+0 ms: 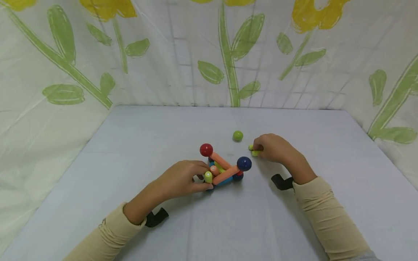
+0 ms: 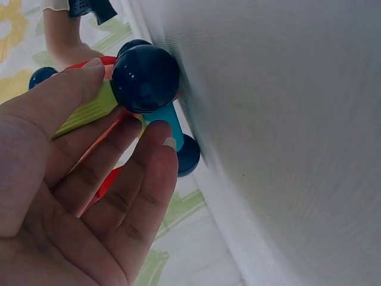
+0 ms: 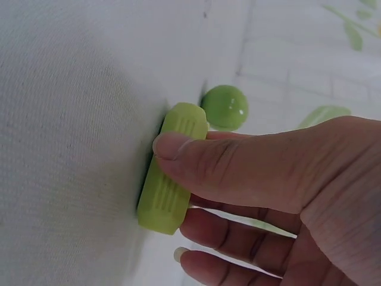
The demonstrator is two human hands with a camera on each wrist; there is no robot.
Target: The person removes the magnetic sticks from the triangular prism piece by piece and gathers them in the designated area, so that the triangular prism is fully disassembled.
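Note:
A small frame of magnetic sticks and balls stands on the table in the head view. Its upright orange sticks point(image 1: 226, 174) carry a red ball point(image 1: 206, 149) and a dark blue ball point(image 1: 244, 164). My left hand point(image 1: 181, 179) grips the frame's near-left corner, thumb on a yellow-green stick point(image 2: 89, 110) beside a dark blue ball point(image 2: 146, 78). To the right of the frame, my right hand point(image 1: 275, 148) pinches a yellow-green magnetic stick point(image 3: 161, 205) low over the table. Two yellow-green ends show by its fingertips in the head view.
A light green ball point(image 1: 237, 136) lies on the table point(image 1: 156, 134) behind the frame, left of my right hand. Black wrist-worn pieces stick out under both forearms. A white sheet point(image 1: 176, 83) painted with flowers hangs behind the table's far edge.

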